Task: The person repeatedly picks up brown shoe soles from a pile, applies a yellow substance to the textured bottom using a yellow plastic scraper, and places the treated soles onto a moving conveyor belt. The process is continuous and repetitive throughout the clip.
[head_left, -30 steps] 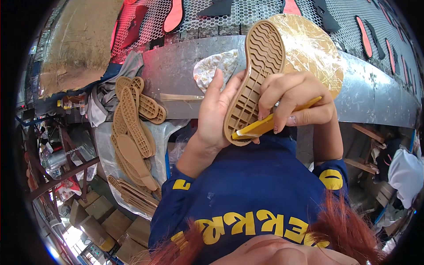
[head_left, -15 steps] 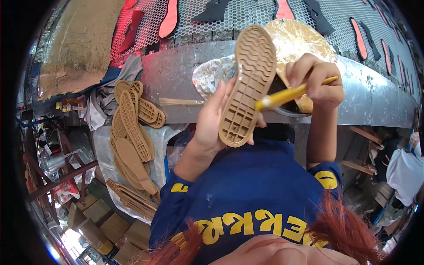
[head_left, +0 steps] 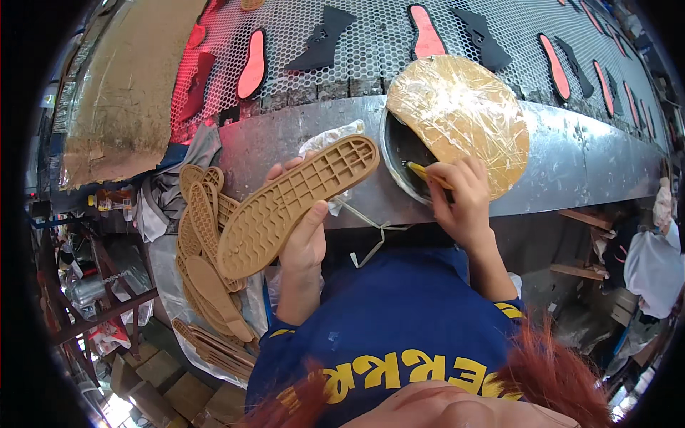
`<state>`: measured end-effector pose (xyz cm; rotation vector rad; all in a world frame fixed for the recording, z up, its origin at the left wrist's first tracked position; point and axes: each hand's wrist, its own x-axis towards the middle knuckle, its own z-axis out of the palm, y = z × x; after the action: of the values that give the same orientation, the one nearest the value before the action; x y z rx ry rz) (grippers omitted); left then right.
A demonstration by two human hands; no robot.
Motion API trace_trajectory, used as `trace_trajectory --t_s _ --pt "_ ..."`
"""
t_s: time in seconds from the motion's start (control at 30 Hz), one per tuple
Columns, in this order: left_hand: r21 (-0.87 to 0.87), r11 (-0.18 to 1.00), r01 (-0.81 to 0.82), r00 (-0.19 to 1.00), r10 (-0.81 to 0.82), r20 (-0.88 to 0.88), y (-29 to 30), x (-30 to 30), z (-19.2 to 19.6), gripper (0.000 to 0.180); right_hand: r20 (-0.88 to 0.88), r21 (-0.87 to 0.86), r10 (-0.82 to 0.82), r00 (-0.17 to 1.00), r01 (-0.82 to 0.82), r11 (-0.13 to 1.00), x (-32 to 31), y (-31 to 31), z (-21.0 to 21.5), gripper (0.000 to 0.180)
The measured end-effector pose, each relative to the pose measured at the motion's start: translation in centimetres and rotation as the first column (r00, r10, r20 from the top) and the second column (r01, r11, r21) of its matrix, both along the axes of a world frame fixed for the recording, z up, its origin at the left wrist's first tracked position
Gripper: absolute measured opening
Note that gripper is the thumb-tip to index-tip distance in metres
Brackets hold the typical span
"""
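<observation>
So here's where we're at: our left hand (head_left: pixel 303 239) is gripping a tan rubber shoe sole with a waffle-grid tread (head_left: pixel 296 205), thumb curled over the near edge and fingers behind it, tread side facing up at us. It's held up in the air just left of the round dark metal pot (head_left: pixel 401 153) sitting on the grey metal desk (head_left: pixel 571 160). Our right hand (head_left: pixel 460 203) is pinched tight around a yellow-handled brush (head_left: pixel 427 173), and the tip is dipped down inside that pot, right under the plastic-wrapped round lid (head_left: pixel 460 118) that half covers it.

Progress-wise, we'd say this sole is still at the loading-the-brush stage; no wet coat on it that we can make out. Well left of the pot there's a stack of matching tan soles (head_left: pixel 203 257) piled up on the desk, so plenty looks left to do. Beyond the pot, red and black insole cutouts (head_left: pixel 427 32) are lying on the wire mesh rack (head_left: pixel 371 57).
</observation>
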<state>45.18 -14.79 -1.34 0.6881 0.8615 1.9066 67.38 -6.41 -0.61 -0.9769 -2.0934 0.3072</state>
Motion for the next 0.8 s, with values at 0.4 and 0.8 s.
trace_trajectory --t_s 0.4,0.8 --pt "0.107 0.993 -0.058 0.878 0.102 -0.467 0.4 0.8 0.2 0.069 -0.742 -0.56 -0.213 0.636 -0.414 0.718 1.4 -0.6 -0.9 0.01" --pt "0.102 0.994 -0.044 0.855 0.091 -0.511 0.3 2.1 1.5 0.067 -0.642 -0.168 0.063 0.764 -0.22 0.961 -2.1 -2.3 0.8 0.034"
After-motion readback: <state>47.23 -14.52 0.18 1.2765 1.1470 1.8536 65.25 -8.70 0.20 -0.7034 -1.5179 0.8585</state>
